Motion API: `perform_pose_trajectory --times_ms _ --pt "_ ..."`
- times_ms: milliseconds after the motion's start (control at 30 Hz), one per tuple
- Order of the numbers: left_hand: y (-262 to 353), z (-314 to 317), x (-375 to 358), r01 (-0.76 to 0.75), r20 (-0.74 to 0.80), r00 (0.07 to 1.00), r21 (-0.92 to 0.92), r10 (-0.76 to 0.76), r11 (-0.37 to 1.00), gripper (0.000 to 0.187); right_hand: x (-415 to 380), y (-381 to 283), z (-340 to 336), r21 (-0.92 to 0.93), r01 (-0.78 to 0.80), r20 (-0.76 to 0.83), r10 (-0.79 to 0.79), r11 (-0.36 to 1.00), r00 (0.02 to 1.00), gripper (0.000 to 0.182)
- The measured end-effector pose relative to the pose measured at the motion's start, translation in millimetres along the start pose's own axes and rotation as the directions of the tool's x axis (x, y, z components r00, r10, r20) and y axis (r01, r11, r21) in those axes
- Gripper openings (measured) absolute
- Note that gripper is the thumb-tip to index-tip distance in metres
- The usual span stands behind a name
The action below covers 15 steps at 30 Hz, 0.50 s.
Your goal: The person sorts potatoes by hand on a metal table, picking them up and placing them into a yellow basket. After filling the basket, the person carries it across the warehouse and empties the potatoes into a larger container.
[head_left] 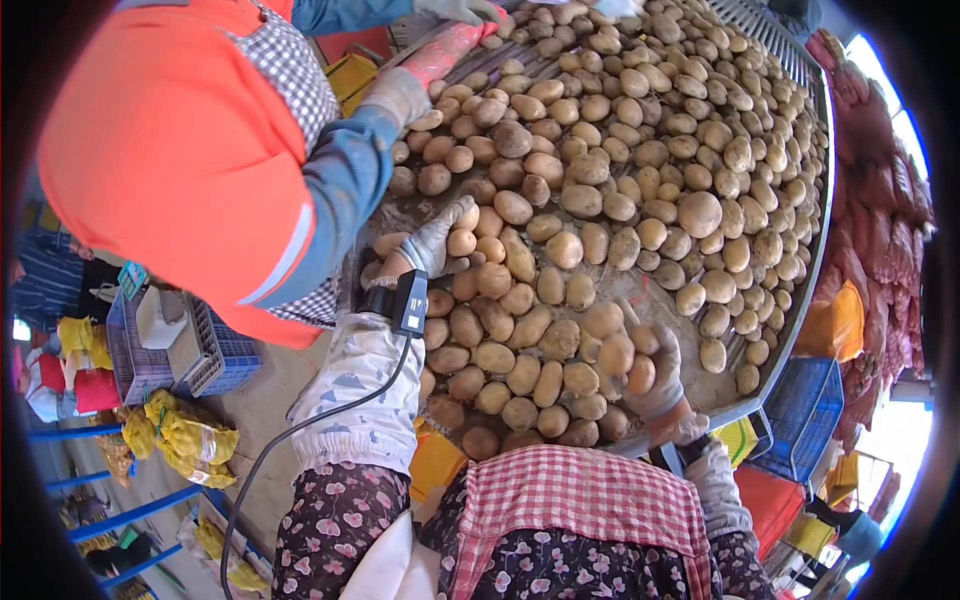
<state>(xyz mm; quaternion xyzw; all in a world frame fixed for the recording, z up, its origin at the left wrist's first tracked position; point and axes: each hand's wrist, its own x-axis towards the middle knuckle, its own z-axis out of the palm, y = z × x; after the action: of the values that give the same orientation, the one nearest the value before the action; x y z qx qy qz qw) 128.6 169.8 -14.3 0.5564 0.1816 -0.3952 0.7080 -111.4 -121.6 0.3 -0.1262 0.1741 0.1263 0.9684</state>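
A metal sorting table (pixel 800 300) is piled with several brown potatoes (pixel 600 200). My left hand (pixel 440 238), in a grey glove with a black device strapped at the wrist, rests on potatoes near the table's left edge, fingers curled over one. My right hand (pixel 655 375), also gloved, is closed around a potato (pixel 640 375) near the front edge, with another potato (pixel 615 355) against it.
A co-worker in an orange vest (pixel 170 140) stands at the left, a gloved hand (pixel 400 95) on the potatoes. Blue crates (pixel 215 355) and yellow mesh bags (pixel 185 430) lie on the floor at left. Red sacks (pixel 880 200) are stacked at right.
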Motion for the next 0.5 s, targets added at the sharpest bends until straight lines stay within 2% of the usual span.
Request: perform_pose_trajectory --times_ms 33,67,100,167,200,233,267,400,467,500 --pt "-2 3 4 0.034 0.026 0.999 0.024 -0.034 0.999 0.056 13 -4 -40 -0.408 0.114 -0.060 -0.152 0.906 0.987 0.049" --pt "-4 8 4 0.041 0.036 0.999 0.025 -0.041 0.999 0.056 20 -9 -61 -0.750 0.164 -0.053 -0.307 0.640 0.950 0.061" --pt "-6 12 2 0.049 0.064 0.997 -0.003 -0.049 0.999 0.054 23 -13 -47 -0.753 0.163 -0.061 -0.314 0.637 0.948 0.061" --pt "-12 10 8 0.016 0.160 0.987 -0.046 -0.008 0.999 0.049 39 -11 22 -0.404 0.013 -0.060 -0.041 0.915 0.997 0.056" --pt "-10 12 7 0.022 0.164 0.986 -0.046 -0.014 0.999 0.049 46 -9 39 -0.198 -0.090 -0.012 0.090 0.976 0.996 0.054" --pt "-6 15 2 0.054 0.197 0.979 0.003 -0.054 0.999 0.048 50 -7 38 -0.185 -0.087 -0.094 0.070 0.979 0.993 0.054" --pt "-2 18 -3 0.084 0.228 0.969 0.053 -0.094 0.995 0.046 54 -4 41 -0.181 -0.085 -0.101 0.067 0.980 0.993 0.054" --pt "-9 19 7 0.085 0.299 0.948 0.079 -0.105 0.993 0.054 77 9 47 -0.256 -0.058 -0.092 0.036 0.965 0.995 0.050" --pt "-1 52 -37 0.063 0.244 0.966 0.111 -0.089 0.992 0.054 88 18 47 -0.314 -0.077 -0.241 -0.001 0.946 0.971 0.047" --pt "-5 57 -37 0.067 0.246 0.965 0.113 -0.093 0.991 0.054 92 21 48 -0.314 -0.082 -0.246 0.003 0.946 0.969 0.044"
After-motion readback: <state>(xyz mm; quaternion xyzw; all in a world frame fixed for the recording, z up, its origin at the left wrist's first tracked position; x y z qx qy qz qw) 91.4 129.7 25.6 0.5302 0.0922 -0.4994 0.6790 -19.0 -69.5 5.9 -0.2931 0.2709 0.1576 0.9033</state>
